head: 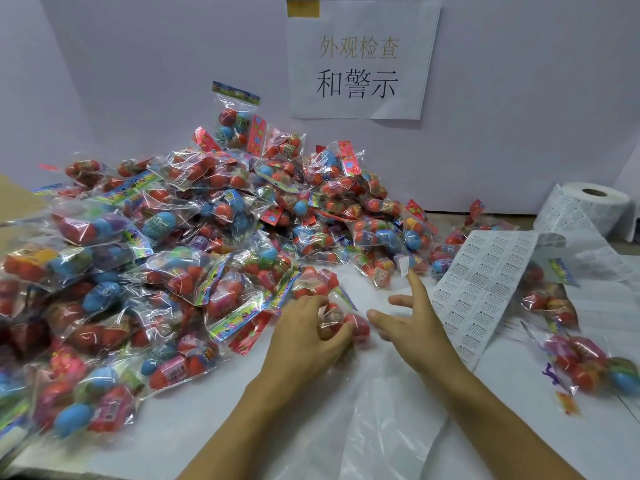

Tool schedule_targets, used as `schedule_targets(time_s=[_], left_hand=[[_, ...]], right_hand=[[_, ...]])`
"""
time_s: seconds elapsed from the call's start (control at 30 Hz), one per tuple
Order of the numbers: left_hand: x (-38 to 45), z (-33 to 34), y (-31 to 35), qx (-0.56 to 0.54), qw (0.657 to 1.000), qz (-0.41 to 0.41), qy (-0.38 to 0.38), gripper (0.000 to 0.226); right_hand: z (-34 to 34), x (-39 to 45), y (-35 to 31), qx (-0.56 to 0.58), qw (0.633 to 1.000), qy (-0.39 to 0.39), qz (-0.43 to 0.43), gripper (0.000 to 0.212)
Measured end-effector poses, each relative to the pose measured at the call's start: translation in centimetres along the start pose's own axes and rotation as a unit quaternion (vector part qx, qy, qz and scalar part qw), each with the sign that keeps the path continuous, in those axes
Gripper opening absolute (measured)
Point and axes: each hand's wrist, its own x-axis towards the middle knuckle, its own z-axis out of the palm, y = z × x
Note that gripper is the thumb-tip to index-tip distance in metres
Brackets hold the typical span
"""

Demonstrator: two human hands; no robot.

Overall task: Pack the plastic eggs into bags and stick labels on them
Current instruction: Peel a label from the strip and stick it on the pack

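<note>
While my left hand [304, 327] grips the clear crinkly bag of red plastic eggs [341, 322], my right hand [412, 323], fingers spread, hovers just beside it, nearer the white label sheet [481, 289].

a: the bags [180, 237] in the heap are thin clear plastic, glossy and crinkled, with white glints all over.
b: and the eggs [221, 211] inside?
a: smooth hard-looking plastic, red, blue, pink, fairly shiny through the film. the header strips [235, 92] on the bags look like glossy printed card or foil; i cannot tell which.
b: the tabletop [194, 420]?
a: white and matt, with a sheet of thin translucent plastic film [391, 403] lying wrinkled on it.
b: the labels?
a: the label sheet [481, 282] is matt white paper with fine print, and the label roll [588, 206] is the same paper. the wall sign [360, 60] is plain matt paper, held by a piece of dull yellow tape [303, 8].
</note>
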Motion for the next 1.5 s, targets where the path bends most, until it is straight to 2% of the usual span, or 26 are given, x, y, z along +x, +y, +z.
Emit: schedule_targets(time_s=[0.13, 0.27, 0.33, 0.4, 0.53, 0.63, 0.83, 0.9, 1.03, 1.1, 1.23, 1.37, 1.5], left_hand=[[-0.3, -0.4, 0.6, -0.155, 0.987, 0.04, -0.003, 0.052], [-0.1, -0.9, 0.9, -0.289, 0.957, 0.023, 0.018, 0.066], [0.1, -1.2, 1.1, -0.337, 0.941, -0.023, 0.008, 0.058], [0.1, -1.4, 1.3, -0.385, 0.92, -0.073, -0.034, 0.038], [0.3, -1.7, 1.0, -0.438, 0.885, -0.103, -0.119, 0.023], [0.3, -2.0, 0.9, -0.446, 0.874, -0.091, -0.171, 0.039], [0.0, -1.5, 1.2, -0.483, 0.858, -0.085, -0.15, 0.046], [0.1, -1.5, 1.2, -0.5, 0.852, -0.093, -0.125, 0.046], [0.4, -1.6, 1.1, -0.548, 0.825, -0.121, -0.073, 0.042], [0.6, -1.7, 1.1, -0.569, 0.81, -0.128, -0.062, 0.043], [0.6, -1.8, 1.2, -0.589, 0.795, -0.136, -0.061, 0.046], [0.6, -1.7, 1.1, -0.579, 0.802, -0.13, -0.071, 0.046], [0.4, -1.5, 1.3, -0.574, 0.807, -0.113, -0.086, 0.057]], right_hand=[[-0.3, 0.3, 0.0, 0.005, 1.0, 0.009, 0.017, 0.1], [-0.6, 0.4, -0.4, 0.134, 0.991, 0.01, 0.008, 0.089], [-0.6, 0.2, -0.6, 0.148, 0.989, 0.019, -0.024, 0.086], [-0.4, 0.1, -0.7, 0.15, 0.987, 0.03, -0.055, 0.089], [-0.3, -0.1, -0.8, 0.163, 0.982, 0.045, -0.085, 0.092], [-0.5, -0.1, -1.2, 0.196, 0.974, 0.057, -0.099, 0.09], [-0.6, -0.2, -1.6, 0.236, 0.961, 0.08, -0.118, 0.072], [-0.6, -0.2, -1.7, 0.244, 0.959, 0.091, -0.11, 0.055], [-1.0, -0.2, -1.9, 0.217, 0.966, 0.097, -0.103, 0.008], [-1.1, -0.5, -1.8, 0.18, 0.974, 0.074, -0.114, 0.016], [-0.5, -1.1, -1.9, 0.103, 0.987, 0.002, -0.122, 0.011], [0.0, -1.4, -1.7, 0.002, 0.992, -0.026, -0.126, 0.007], [0.2, -1.6, -1.8, -0.012, 0.99, -0.024, -0.139, 0.011]])
